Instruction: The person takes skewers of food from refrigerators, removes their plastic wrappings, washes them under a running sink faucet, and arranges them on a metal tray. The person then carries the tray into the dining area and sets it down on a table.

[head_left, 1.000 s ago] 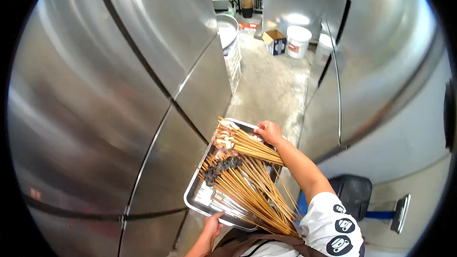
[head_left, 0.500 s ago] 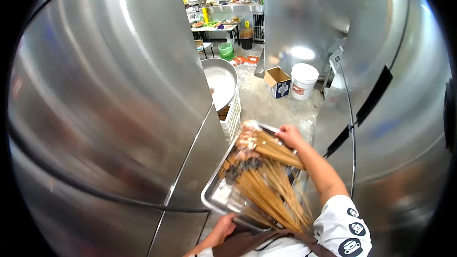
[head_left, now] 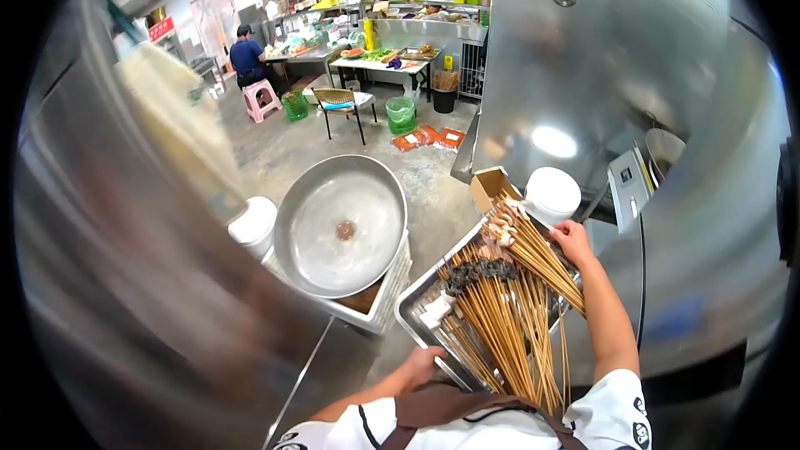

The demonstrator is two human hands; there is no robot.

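Between my hands I carry a metal tray (head_left: 410, 307) loaded with bamboo skewers (head_left: 500, 329). Dark pieces of food (head_left: 481, 275) sit on the tips of the middle bunch, and pale pieces (head_left: 504, 225) on the bunch at the far end. White pieces (head_left: 437, 312) lie by the tray's left side. My left hand (head_left: 423, 367) is closed on the near left rim. My right hand (head_left: 572, 242) grips the far right rim, its fingertips partly hidden behind the edge.
A wide round metal pan (head_left: 340, 225) rests on a white crate (head_left: 392, 292) to the left. Ahead stand a cardboard box (head_left: 493, 187) and a white bucket (head_left: 553, 192). Steel panels flank me. Farther off, a person (head_left: 247, 58) sits on a pink stool (head_left: 262, 100) near tables.
I have moved forward between the steel panels with the tray. The round pan is now fully in view, and the seated person has appeared at the left. Both hands keep their hold.
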